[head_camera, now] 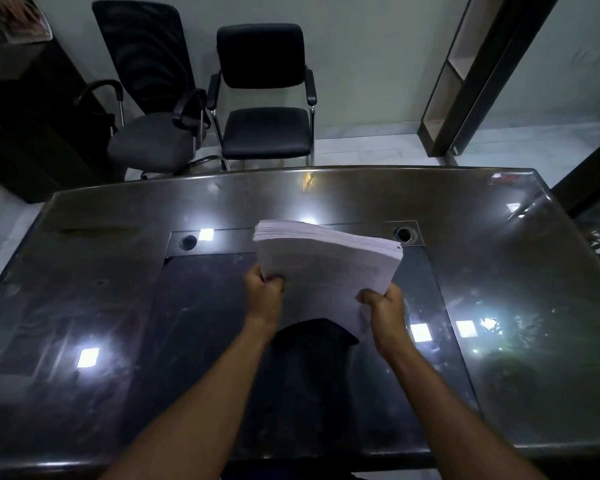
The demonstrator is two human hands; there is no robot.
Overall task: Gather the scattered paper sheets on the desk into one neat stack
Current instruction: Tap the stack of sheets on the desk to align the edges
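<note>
We see a dark, glossy worktop (pixel 118 271) reflecting square ceiling lights. Behind it stand two chairs: a mesh chair (pixel 146 98) on the left and a padded chair (pixel 264 126) touching its right side. We note a pale wall (pixel 361 46), a dark cabinet (pixel 32 126) and a shelf (pixel 458 71).

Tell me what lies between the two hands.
In the head view, only the paper stack lies between the left hand and right hand; both grip its near edge above the desk.

Dark glass-topped desk (pixel 125 271), glossy, ceiling lights reflected; two grommet holes (pixel 188 242).
</note>
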